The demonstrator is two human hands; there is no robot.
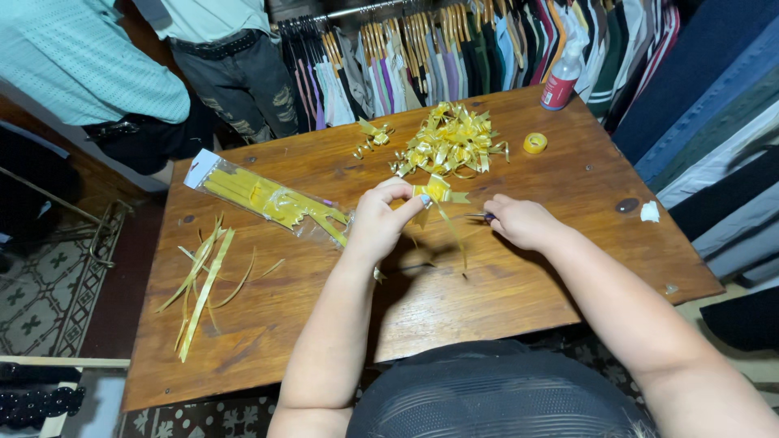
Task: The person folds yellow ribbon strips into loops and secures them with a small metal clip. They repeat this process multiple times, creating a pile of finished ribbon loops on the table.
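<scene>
My left hand (380, 221) pinches a small yellow ribbon bow (438, 191) above the wooden table (519, 300), with thin ribbon tails hanging down from it. My right hand (523, 221) is closed on a small dark-handled tool (480, 216), likely scissors, pointed at the bow's tails. Just beyond the hands lies a heap of finished yellow bows (449, 143). A lone bow (372, 136) sits to the heap's left.
A clear packet of yellow ribbon strips (264, 196) lies at left, loose strips (203, 280) near the left edge. A tape roll (535, 143), a spray bottle (561, 81) and a white scrap (650, 212) sit at right. Hanging clothes and two standing people border the far side.
</scene>
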